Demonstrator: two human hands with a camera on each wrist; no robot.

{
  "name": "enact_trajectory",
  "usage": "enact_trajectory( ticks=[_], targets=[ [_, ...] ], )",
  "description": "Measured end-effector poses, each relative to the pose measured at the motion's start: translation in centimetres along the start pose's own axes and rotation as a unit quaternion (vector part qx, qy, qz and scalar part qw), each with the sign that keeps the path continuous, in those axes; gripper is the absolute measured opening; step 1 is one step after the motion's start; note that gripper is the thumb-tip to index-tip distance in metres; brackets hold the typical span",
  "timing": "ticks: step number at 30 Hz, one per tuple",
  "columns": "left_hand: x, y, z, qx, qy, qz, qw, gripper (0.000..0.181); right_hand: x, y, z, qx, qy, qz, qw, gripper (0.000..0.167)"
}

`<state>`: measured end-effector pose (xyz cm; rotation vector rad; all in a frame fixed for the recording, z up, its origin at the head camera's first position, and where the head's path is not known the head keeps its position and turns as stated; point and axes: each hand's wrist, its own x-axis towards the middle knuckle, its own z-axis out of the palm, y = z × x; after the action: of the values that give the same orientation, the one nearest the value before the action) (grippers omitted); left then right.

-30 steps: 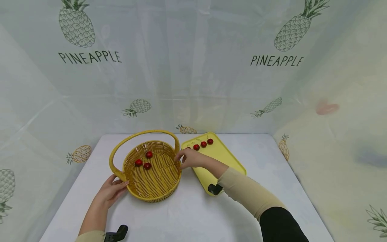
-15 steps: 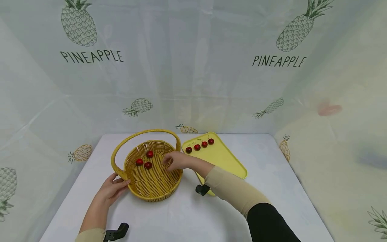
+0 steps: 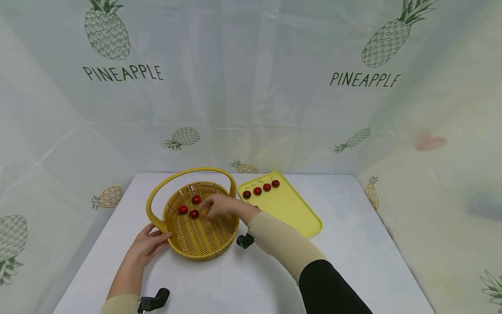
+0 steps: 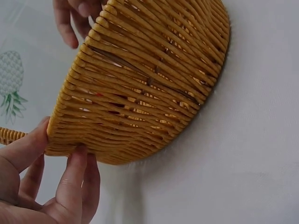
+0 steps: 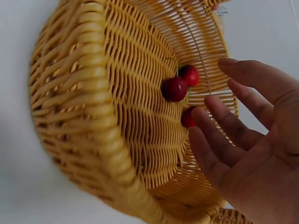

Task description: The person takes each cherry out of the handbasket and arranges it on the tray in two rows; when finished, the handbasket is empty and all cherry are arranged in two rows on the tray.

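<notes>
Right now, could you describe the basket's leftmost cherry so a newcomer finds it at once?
On the white table stands a round wicker basket. Inside it, three cherries lie close together beside the right hand. The leftmost cherry is the one farthest from that hand.

Pineapples (image 3: 107, 35) on a Big Pale Sheet (image 3: 243, 96)

The sheet goes behind the white table (image 3: 349, 226) and along both sides. Up high, two big green pineapples have the word PINEAPPLE (image 3: 123, 73) under them. Lower down are small green pineapples (image 3: 187, 136) and small orange pineapples (image 3: 111, 197). On the right there's a soft red mark (image 3: 430, 141) and a blurry blue patch (image 3: 486, 206).
</notes>
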<state>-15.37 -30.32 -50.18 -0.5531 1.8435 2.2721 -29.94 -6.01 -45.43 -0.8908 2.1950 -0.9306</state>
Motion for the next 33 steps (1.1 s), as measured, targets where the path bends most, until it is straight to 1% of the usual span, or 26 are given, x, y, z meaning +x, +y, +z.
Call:
enact_trajectory(
  ticks=[4, 9, 14, 20, 27, 33],
  targets=[
    [0.1, -0.1, 0.1, 0.003, 0.005, 0.000, 1.0000, 0.085, 0.9, -0.1, 0.4, 0.001, -0.003, 0.006, 1.0000, 0.037],
    [0.2, -0.2, 0.0, 0.002, 0.008, -0.001, 1.0000, 0.087, 1.8, -0.6, 1.0, -0.017, -0.008, 0.014, 0.9997, 0.036],
    [0.1, -0.2, 0.0, -0.006, 0.005, -0.003, 1.0000, 0.089, 2.6, -0.7, 1.6, -0.037, 0.000, 0.022, 0.9991, 0.035],
    [0.0, 0.0, 0.1, -0.006, 0.009, -0.002, 0.9999, 0.086, 3.5, -0.6, 2.2, -0.028, 0.003, 0.034, 0.9990, 0.038],
    [-0.1, 0.0, 0.2, 0.004, 0.011, 0.001, 0.9999, 0.085, 4.4, -0.5, 2.7, -0.045, 0.006, 0.046, 0.9979, 0.039],
    [0.0, -0.1, 0.2, -0.003, 0.012, 0.002, 0.9999, 0.084, 5.0, -0.3, 3.0, -0.042, -0.004, 0.057, 0.9975, 0.042]
  ],
)
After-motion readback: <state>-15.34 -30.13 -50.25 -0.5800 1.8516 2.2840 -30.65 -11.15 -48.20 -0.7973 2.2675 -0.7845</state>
